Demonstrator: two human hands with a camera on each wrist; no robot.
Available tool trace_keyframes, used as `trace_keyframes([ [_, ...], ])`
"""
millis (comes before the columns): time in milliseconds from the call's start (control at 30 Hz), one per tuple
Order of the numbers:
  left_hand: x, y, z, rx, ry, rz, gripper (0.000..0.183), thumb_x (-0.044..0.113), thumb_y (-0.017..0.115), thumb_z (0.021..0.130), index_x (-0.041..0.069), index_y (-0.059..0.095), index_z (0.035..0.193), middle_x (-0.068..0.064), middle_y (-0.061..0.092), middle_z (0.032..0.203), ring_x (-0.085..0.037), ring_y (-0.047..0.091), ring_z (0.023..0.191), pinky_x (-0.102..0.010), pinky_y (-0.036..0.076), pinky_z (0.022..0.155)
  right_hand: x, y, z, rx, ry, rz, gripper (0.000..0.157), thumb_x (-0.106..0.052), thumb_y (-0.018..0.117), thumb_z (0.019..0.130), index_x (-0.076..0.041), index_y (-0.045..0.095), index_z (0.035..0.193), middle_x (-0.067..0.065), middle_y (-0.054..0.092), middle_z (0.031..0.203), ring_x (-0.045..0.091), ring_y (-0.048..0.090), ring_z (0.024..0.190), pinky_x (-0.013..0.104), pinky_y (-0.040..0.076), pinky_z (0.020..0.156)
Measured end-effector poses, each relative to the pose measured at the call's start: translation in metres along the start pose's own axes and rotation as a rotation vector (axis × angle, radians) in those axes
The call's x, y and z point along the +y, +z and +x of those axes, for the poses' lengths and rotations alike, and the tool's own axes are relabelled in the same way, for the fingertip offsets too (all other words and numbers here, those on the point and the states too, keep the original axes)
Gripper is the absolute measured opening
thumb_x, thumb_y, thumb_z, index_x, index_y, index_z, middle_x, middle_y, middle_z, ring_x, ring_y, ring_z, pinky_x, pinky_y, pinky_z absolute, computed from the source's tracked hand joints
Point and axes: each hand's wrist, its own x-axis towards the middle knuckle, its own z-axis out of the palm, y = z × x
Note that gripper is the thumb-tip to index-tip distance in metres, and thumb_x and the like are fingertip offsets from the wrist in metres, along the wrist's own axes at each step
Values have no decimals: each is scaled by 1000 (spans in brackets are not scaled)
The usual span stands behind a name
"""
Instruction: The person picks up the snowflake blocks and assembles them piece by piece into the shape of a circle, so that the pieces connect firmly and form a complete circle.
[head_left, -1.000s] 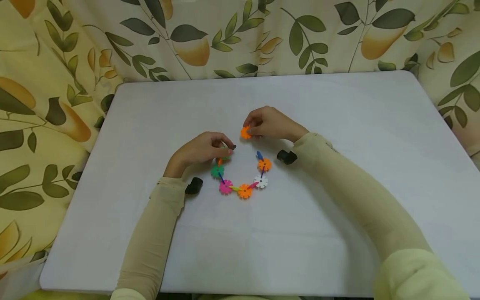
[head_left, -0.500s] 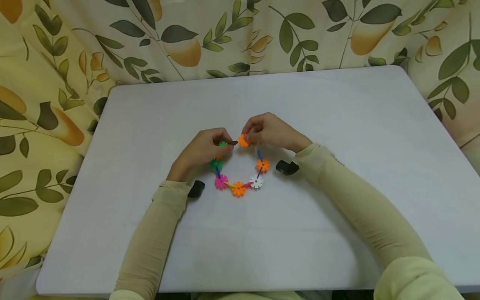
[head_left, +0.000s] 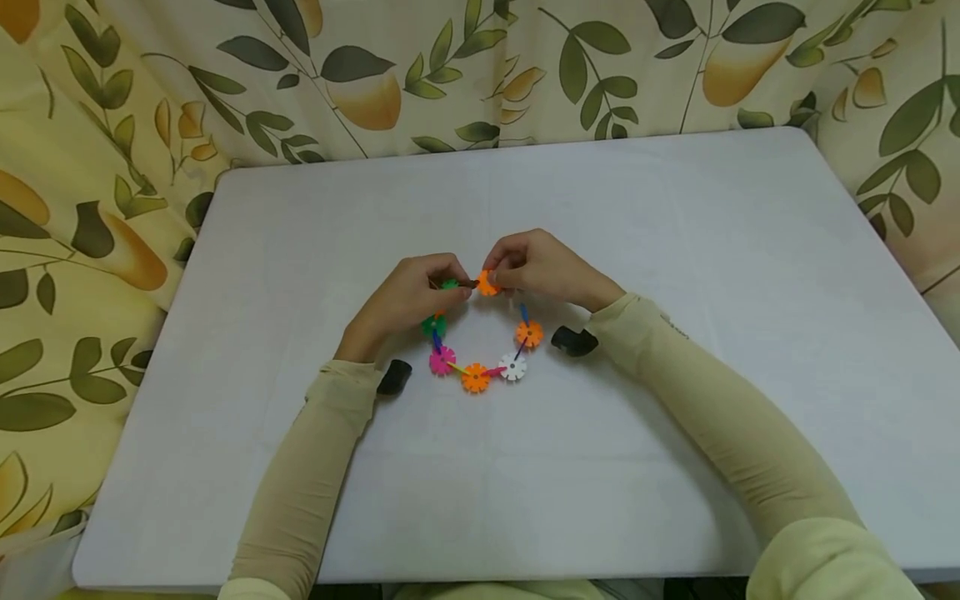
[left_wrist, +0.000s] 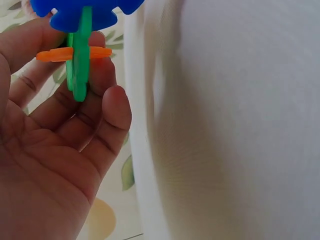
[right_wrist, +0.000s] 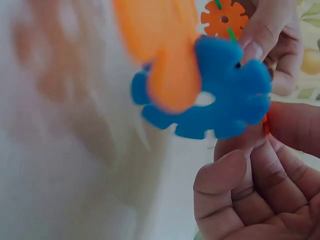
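Note:
My left hand (head_left: 408,293) pinches a small dark snowflake-disc piece (head_left: 467,284) at one end of a curved chain of notched plastic discs. Between the thumb and index finger of my right hand (head_left: 553,265) is an orange disc (head_left: 488,283), its edge meeting the dark piece; whether they interlock I cannot tell. The chain runs round through green, pink (head_left: 442,361), orange (head_left: 476,378), white (head_left: 513,367) and orange (head_left: 529,335) discs to a blue disc (head_left: 524,314) below my right hand. In the left wrist view a green disc (left_wrist: 81,60) crosses an orange one beside my fingers.
A white-covered table (head_left: 480,500) lies under both hands, with a leaf-patterned curtain (head_left: 450,75) behind it and at the sides. Black wrist-camera pieces (head_left: 574,341) sit by each wrist.
My right hand has brought the orange disc down and toward the left, up to the dark piece. The left hand has lifted its end of the chain slightly.

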Motion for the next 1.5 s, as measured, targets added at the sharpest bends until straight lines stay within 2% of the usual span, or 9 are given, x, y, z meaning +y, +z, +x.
trace_keyframes([
  [133, 2, -1, 0, -11, 24, 0, 4, 12, 72, 100, 8, 72, 100, -5, 73, 95, -24, 58, 82, -34, 49, 73, -3, 2, 0, 0, -24, -12, 9, -1, 69, 97, 0, 74, 105, 9, 73, 86, 25, 65, 73, 27, 51, 65],
  [233, 3, -3, -1, -32, 16, -25, 5, 12, 71, 100, 7, 71, 102, -5, 74, 101, -23, 61, 88, -34, 51, 79, -4, 2, 0, 2, -26, -14, 9, -1, 69, 98, 0, 74, 105, 11, 72, 86, 28, 65, 72, 27, 51, 64],
  [400, 0, -8, -1, -78, 11, -142, 12, 11, 68, 105, 1, 70, 109, -12, 74, 111, -27, 64, 99, -37, 52, 94, -6, 0, -3, 13, -27, -11, 9, -1, 68, 99, 1, 73, 106, 15, 72, 86, 35, 65, 72, 28, 52, 63],
  [500, -3, -7, 0, -90, 31, -192, 10, 8, 66, 107, -2, 69, 109, -13, 72, 107, -29, 63, 96, -37, 51, 94, -4, -1, -2, 10, -33, -4, 9, -3, 68, 101, 1, 73, 107, 15, 71, 85, 35, 65, 71, 28, 52, 63],
  [767, -2, -3, 1, -48, 56, -218, 10, 4, 68, 105, 3, 70, 96, -11, 70, 94, -29, 59, 86, -35, 50, 82, -8, 2, -5, 26, -104, -32, 5, 0, 68, 101, -1, 73, 101, 12, 69, 78, 38, 63, 68, 28, 48, 60],
  [933, 2, -2, 0, -21, 28, -213, 11, 4, 69, 104, 3, 70, 93, -11, 70, 93, -28, 60, 86, -35, 50, 82, -10, 5, -7, 68, -138, -55, 6, 2, 68, 101, -1, 73, 100, 11, 68, 74, 43, 62, 68, 28, 46, 59],
  [1233, -2, -8, 0, -41, 9, -203, 11, 12, 69, 106, 2, 73, 103, -10, 72, 100, -28, 62, 93, -37, 51, 89, -4, -2, -5, 65, -78, -57, 18, -11, 63, 107, -1, 75, 115, 14, 74, 86, 38, 68, 76, 30, 52, 65],
  [1367, -5, -12, -1, -12, -11, -207, 12, 14, 70, 106, 3, 73, 103, -10, 71, 99, -28, 61, 91, -37, 50, 86, -1, -11, -9, 108, -30, -24, 26, -14, 60, 109, 3, 72, 124, 19, 76, 100, 36, 73, 86, 35, 57, 74],
  [1500, -5, -13, -1, 0, -21, -214, 12, 16, 70, 105, 4, 73, 103, -10, 72, 99, -28, 61, 91, -37, 51, 85, 3, -19, -20, 147, 12, -50, 27, -19, 60, 110, 2, 72, 122, 18, 77, 105, 33, 73, 91, 36, 57, 78],
])
